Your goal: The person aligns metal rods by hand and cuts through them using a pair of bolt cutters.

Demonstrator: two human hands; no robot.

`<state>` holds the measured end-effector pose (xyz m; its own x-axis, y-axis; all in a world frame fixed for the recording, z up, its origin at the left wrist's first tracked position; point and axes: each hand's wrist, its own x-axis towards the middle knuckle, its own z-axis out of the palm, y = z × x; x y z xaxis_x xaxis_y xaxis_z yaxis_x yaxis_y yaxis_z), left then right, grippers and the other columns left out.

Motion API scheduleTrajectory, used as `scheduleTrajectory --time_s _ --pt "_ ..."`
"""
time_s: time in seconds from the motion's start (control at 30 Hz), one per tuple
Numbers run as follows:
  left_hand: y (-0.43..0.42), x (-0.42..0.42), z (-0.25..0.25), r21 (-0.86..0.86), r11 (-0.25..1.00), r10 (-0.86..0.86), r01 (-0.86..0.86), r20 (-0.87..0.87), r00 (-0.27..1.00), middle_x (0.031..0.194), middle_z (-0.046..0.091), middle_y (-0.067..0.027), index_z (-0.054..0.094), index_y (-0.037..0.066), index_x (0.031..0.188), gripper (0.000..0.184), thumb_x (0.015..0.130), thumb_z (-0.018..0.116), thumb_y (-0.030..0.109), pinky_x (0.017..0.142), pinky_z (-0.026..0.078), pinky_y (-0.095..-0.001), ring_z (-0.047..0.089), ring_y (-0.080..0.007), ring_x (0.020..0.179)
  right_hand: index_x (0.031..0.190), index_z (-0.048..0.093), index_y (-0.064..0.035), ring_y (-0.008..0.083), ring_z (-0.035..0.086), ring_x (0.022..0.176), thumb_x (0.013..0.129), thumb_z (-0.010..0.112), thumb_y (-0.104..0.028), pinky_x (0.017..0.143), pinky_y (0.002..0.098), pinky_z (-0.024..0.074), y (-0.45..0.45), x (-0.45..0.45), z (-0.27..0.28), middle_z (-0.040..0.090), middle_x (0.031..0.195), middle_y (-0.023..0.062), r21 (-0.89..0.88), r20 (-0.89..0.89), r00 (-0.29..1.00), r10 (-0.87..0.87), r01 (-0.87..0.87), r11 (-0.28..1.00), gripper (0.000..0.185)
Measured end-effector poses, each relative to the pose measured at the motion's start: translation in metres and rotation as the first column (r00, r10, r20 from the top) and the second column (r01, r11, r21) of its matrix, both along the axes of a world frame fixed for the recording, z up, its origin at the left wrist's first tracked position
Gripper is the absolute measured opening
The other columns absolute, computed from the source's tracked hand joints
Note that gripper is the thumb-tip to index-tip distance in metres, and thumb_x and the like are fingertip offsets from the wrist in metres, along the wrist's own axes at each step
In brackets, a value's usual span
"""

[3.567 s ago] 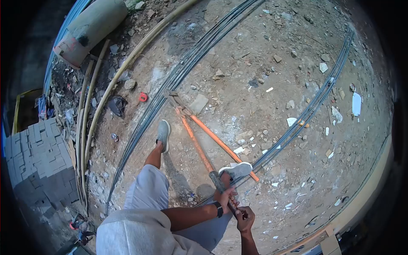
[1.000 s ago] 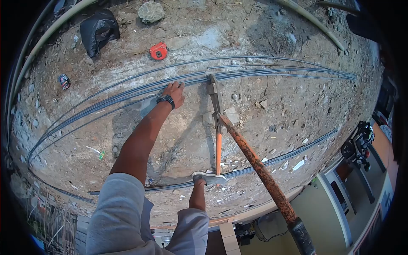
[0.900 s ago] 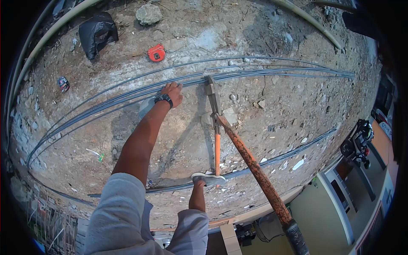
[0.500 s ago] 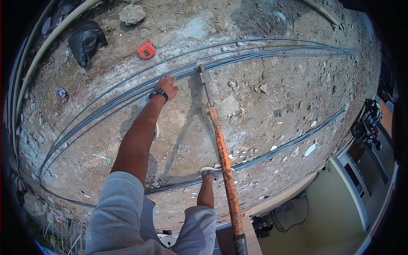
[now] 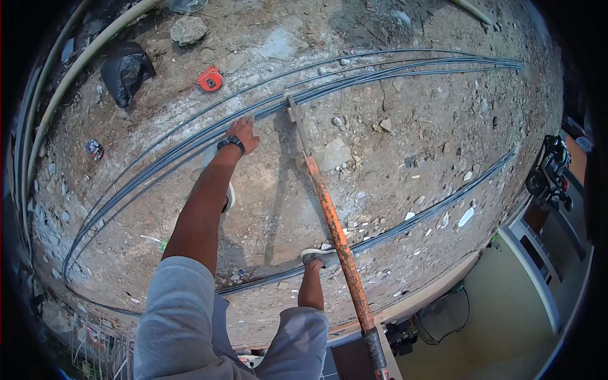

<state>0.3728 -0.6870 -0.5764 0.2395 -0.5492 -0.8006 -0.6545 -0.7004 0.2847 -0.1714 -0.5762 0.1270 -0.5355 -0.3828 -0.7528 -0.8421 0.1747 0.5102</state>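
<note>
My left hand [image 5: 243,136], with a dark watch on the wrist, reaches down to a bundle of long thin steel bars [image 5: 171,151] on the dirt. Its fingers are apart and lie over the bars. Just right of it, the jaws of a long-handled bolt cutter [image 5: 334,218] rest at the same bundle. The cutter's orange, worn handle runs down toward me and ends in a dark grip at the lower edge. My right hand is out of view.
A red tape measure [image 5: 210,79], a black plastic bag [image 5: 125,73] and a rock [image 5: 188,30] lie beyond the bars. More bars [image 5: 443,199] run past my shoe [image 5: 316,255]. A motorcycle [image 5: 550,172] stands at the right, near a building wall [image 5: 506,297].
The view has shifted slightly. The bolt cutter's handle end has swung a little to the right, while its jaws stay at the bars. My left hand stays at the bundle.
</note>
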Motion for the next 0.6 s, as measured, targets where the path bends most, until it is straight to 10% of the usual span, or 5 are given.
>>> scheduleTrajectory --time_s 0.2,0.27,0.37,0.5,0.6 --pt "0.022 -0.090 0.043 -0.201 0.890 0.403 -0.410 -0.077 0.912 0.149 0.036 -0.0269 0.030 -0.005 0.147 0.084 0.088 0.062 0.046 0.113 0.033 -0.0445 0.038 -0.0415 0.136 0.136 0.047 0.0064 0.0324 0.056 0.118 0.095 0.060 -0.039 0.103 0.0414 0.0444 -0.047 0.022 -0.034 0.058 0.129 0.0196 -0.101 0.346 0.696 -0.630 0.695 0.712 0.063" --pt "0.039 -0.167 0.118 0.024 0.773 0.557 -0.634 -0.503 0.660 0.148 0.037 -0.0278 0.028 -0.007 0.148 0.086 0.092 0.056 0.052 0.111 0.035 -0.0430 0.043 -0.0456 0.131 0.091 0.064 0.0026 0.0348 0.067 0.059 0.087 0.067 -0.051 0.059 0.0446 0.0548 -0.086 0.052 -0.042 0.067 0.067 0.0201 0.175 0.140 0.977 0.160 -0.184 0.967 0.053" --pt "0.062 -0.286 0.328 0.757 0.450 0.811 -0.474 -0.569 -0.137 0.145 0.044 -0.0156 0.011 0.009 0.156 0.097 0.089 0.054 0.066 0.103 0.039 -0.0532 0.052 -0.0348 0.125 0.096 0.069 -0.0008 0.0410 0.069 0.090 0.081 0.067 -0.053 0.081 0.0475 0.0543 -0.094 0.077 -0.032 0.070 0.091 0.0243 0.209 0.150 0.988 -0.023 -0.009 0.978 0.055" --pt "0.097 -0.429 0.487 0.979 -0.039 0.919 -0.201 -0.044 -0.392 0.097 0.065 -0.0108 0.053 0.014 0.114 0.042 0.088 0.070 0.041 0.078 0.052 -0.0408 0.065 -0.0249 0.089 0.104 0.070 -0.0044 0.0388 0.068 0.100 0.088 0.060 -0.041 0.087 0.0471 0.0535 -0.087 0.074 -0.029 0.070 0.105 0.0219 0.169 0.243 0.968 -0.064 0.023 0.985 0.041" --pt "0.081 -0.468 0.516 0.833 0.026 0.946 -0.552 -0.200 -0.257 0.064 0.053 -0.0038 0.052 0.007 0.088 0.022 0.092 0.066 0.023 0.055 0.052 -0.0345 0.053 -0.0199 0.051 0.107 0.070 -0.0067 0.0362 0.068 0.103 0.090 0.056 -0.036 0.088 0.0462 0.0538 -0.076 0.045 -0.043 0.070 0.108 0.0192 0.111 0.339 0.938 -0.065 0.029 0.993 0.036"
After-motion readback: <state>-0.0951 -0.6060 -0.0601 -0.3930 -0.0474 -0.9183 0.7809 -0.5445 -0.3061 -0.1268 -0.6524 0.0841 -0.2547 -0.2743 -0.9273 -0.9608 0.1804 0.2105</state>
